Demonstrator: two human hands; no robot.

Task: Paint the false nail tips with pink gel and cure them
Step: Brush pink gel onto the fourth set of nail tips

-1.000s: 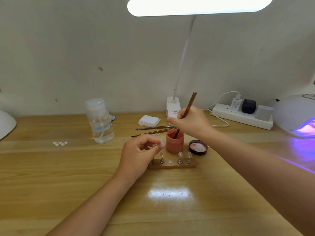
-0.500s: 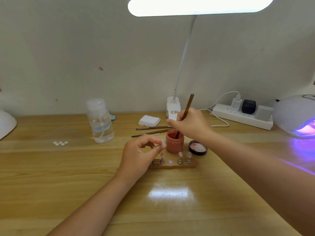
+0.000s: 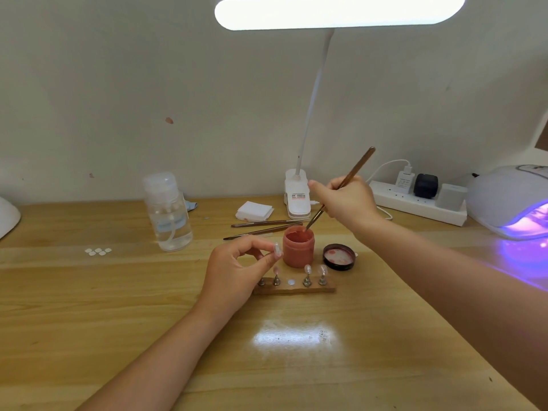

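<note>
My left hand (image 3: 237, 268) pinches a clear nail tip (image 3: 276, 249) on its small stand, just left of the open pink gel jar (image 3: 298, 247). My right hand (image 3: 347, 200) grips a brown brush (image 3: 344, 183) slanted down, its tip at the jar's mouth. In front of the jar lies a wooden holder (image 3: 296, 287) with several clear nail tips (image 3: 307, 269) standing on metal pegs. The jar's black lid (image 3: 339, 256) lies to the right, pink inside. At the far right the white curing lamp (image 3: 513, 197) glows purple.
A clear liquid bottle (image 3: 167, 212) stands at the left, with small white stickers (image 3: 98, 251) beyond it. Two spare brushes (image 3: 264, 228), a pad stack (image 3: 254, 210) and the desk lamp's clip base (image 3: 297, 194) sit behind the jar. A power strip (image 3: 418, 200) lies by the wall.
My right hand has lifted and moved right, tilting the brush so its tip rises from deep in the jar to the jar's mouth. My left hand stays in place with the nail tip.
</note>
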